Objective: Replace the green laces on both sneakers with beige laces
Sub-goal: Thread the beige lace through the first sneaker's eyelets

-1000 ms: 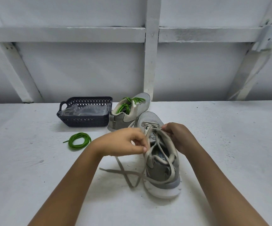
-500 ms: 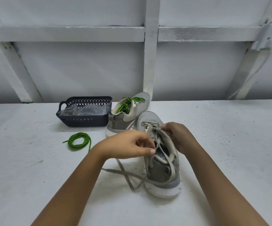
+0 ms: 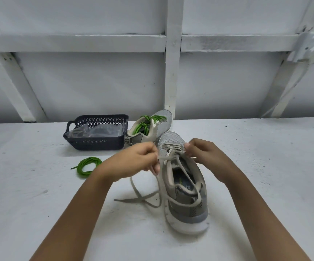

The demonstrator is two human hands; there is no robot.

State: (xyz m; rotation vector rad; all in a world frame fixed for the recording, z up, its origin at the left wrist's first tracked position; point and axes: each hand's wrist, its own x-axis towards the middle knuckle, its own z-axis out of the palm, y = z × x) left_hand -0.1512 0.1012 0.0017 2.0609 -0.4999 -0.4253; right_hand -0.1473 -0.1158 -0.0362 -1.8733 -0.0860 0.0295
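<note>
left grip (image 3: 135, 161) is closed on a strand of the beige lace (image 3: 131, 199), pinched between thumb and fingers just left of the near sneaker (image 3: 188, 210). right grip (image 3: 203, 155) is closed with curled fingers on the right edge of that sneaker's eyelet row, near the toe. the near sneaker is stood upright on the desk (image 3: 39, 185), heel toward the camera; the eyelets nearest the toe are threaded with the beige lace, and its loose ends are crossed on the desk to the left. the far sneaker (image 3: 148, 132), fitted with a green lace (image 3: 143, 126), is placed behind it, beside a dark basket (image 3: 96, 142) in which a clear bag (image 3: 96, 130) is held. a loose green coil (image 3: 88, 164) is laid in front of the basket.
</note>
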